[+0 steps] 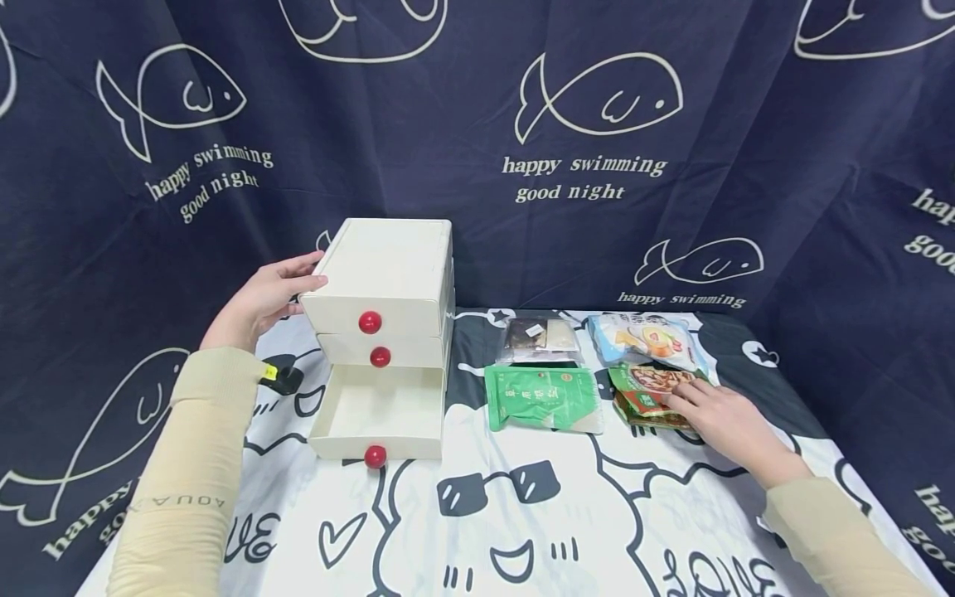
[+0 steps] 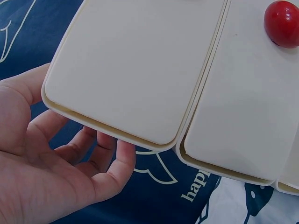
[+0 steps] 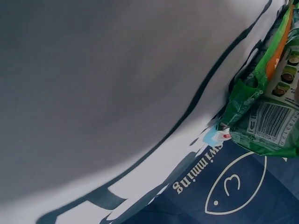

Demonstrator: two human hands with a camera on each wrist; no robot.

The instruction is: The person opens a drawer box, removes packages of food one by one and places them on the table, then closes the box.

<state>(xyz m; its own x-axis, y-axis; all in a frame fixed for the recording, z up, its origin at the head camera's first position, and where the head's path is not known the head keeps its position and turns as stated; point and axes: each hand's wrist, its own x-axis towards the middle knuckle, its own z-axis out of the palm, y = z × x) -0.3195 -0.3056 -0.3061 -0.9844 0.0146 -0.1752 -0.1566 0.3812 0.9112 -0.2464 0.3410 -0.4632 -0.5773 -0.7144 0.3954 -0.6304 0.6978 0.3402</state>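
Note:
A white drawer unit [image 1: 388,261] with red round knobs stands left of centre, its bottom drawer [image 1: 384,406] pulled out and bare inside. My left hand [image 1: 261,300] holds the unit's upper left edge, thumb over the top and bent fingers against the side; the left wrist view shows these fingers [image 2: 105,151] beneath the edge. On the right, my right hand [image 1: 719,419] grips a green and red food packet [image 1: 649,378] at its right end. In the right wrist view the packet's printed back with a barcode [image 3: 272,122] shows, and most of the hand is out of frame.
A green packet [image 1: 543,398] lies between the unit and my right hand. Behind it is a clear pack [image 1: 539,340] with dark and pale contents; a blue and white bag [image 1: 647,338] lies behind the gripped packet. A dark blue fish-print curtain [image 1: 477,124] hangs behind the table.

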